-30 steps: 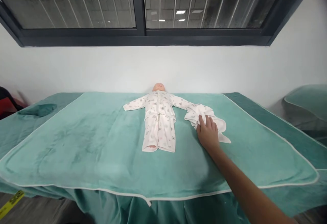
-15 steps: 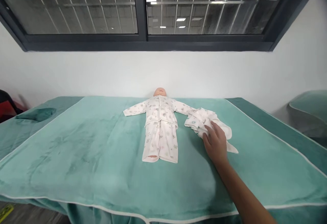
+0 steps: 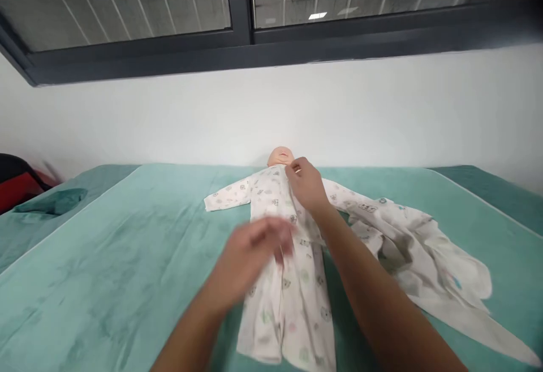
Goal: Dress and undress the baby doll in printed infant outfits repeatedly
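A baby doll (image 3: 280, 156) lies on its back, head toward the wall. It wears a white long-sleeved baby shirt (image 3: 265, 194) and matching white pants (image 3: 292, 315), both printed with small figures. At the collar, just below the doll's head, the fingers of my right hand (image 3: 306, 184) are closed on the shirt's edge. My left hand (image 3: 258, 250) hovers over the doll's waist, smeared by motion, and its grip cannot be made out. To the right, a crumpled white printed cloth (image 3: 424, 253) lies against the end of one sleeve.
The doll rests on a green plush blanket (image 3: 148, 264) with white piping. A darker green folded piece (image 3: 53, 202) and a black and red object (image 3: 19, 182) are at the far left. A white wall (image 3: 169, 117) and a dark window frame (image 3: 178, 55) stand behind.
My right hand has left the crumpled cloth and moved left to the doll's collar. My left hand has come into view. The camera has moved closer and tilted.
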`<state>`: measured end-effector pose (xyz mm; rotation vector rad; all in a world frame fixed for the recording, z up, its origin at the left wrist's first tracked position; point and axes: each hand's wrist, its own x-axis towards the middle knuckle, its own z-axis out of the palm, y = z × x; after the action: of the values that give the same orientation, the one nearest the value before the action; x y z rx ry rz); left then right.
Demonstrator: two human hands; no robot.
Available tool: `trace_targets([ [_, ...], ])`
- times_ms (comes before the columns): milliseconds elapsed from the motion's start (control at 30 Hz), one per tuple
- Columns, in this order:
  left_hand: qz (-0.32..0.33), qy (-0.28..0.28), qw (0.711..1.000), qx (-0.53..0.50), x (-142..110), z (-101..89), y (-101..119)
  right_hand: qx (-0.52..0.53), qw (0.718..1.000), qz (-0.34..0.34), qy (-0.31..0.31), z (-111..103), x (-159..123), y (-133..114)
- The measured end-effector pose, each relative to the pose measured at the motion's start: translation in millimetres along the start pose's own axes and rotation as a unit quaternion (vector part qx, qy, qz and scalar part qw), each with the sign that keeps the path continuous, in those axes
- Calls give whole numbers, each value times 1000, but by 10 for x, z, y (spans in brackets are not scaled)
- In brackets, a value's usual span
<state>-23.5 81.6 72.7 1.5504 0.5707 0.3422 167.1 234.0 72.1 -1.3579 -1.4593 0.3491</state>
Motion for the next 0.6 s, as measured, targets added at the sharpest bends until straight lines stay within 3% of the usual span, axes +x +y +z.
trace_targets([
  [33,8,79,997,9,235,-315,95,-22,999,25,-30,130,178,-2],
  [67,35,243,969,34,484,-614,173,-49,996,46,-63,234,313,16],
  [100,81,380,919,63,734,-884,224,-72,991,64,-89,312,406,50],
  [133,112,442,886,84,972,-1115,246,-88,987,77,-106,364,461,94],
  [200,129,458,871,122,1365,-1442,199,-96,986,87,-109,404,491,189],
  [300,132,455,855,211,1669,-1645,9,-98,986,93,-97,381,468,274],
  [467,145,432,836,306,1670,-1676,-141,-100,977,118,-146,350,484,252],
  [600,111,424,825,357,1647,-1669,-110,-95,980,115,-134,349,485,227],
])
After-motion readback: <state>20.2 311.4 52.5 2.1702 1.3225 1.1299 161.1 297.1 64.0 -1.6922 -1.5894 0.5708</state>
